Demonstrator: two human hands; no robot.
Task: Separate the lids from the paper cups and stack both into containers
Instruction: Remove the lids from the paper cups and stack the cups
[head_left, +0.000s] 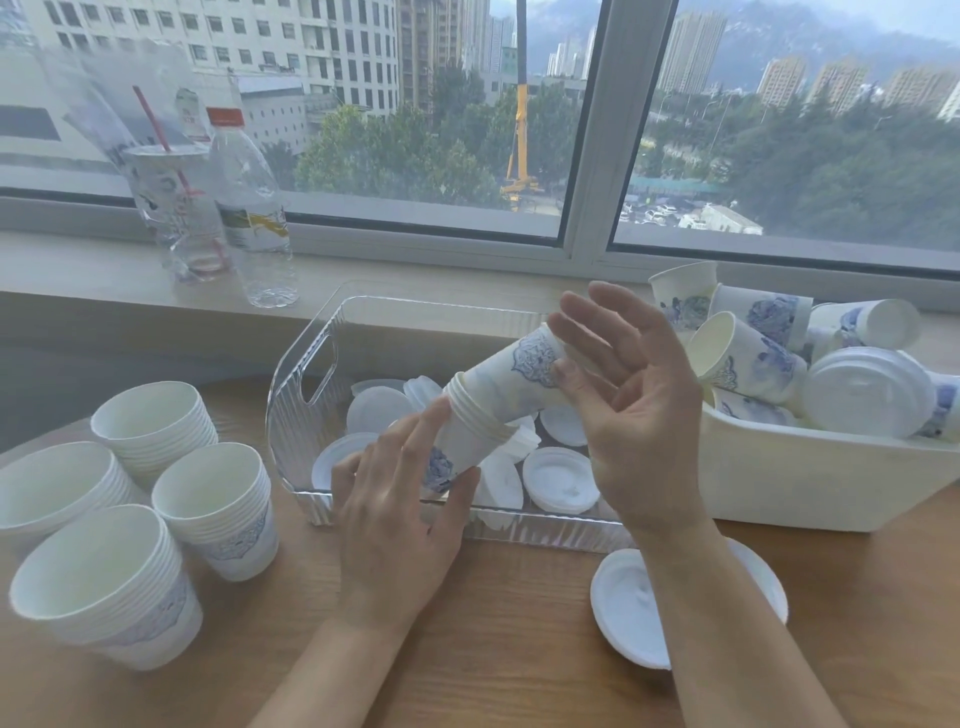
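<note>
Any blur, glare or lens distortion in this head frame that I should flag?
Head view: soft, even daylight from the window, with no hard shadows; both the left hand and the right hand and the nested paper cups look slightly motion-soft; wide-angle bending curves the window frame; the clear lid bin shows faint glints, nothing blown out.

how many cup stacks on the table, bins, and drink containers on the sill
cup stacks on the table: 4
bins: 2, a clear bin and a white bin
sill drinks: 2, a bottle and a straw cup
total: 8
</note>
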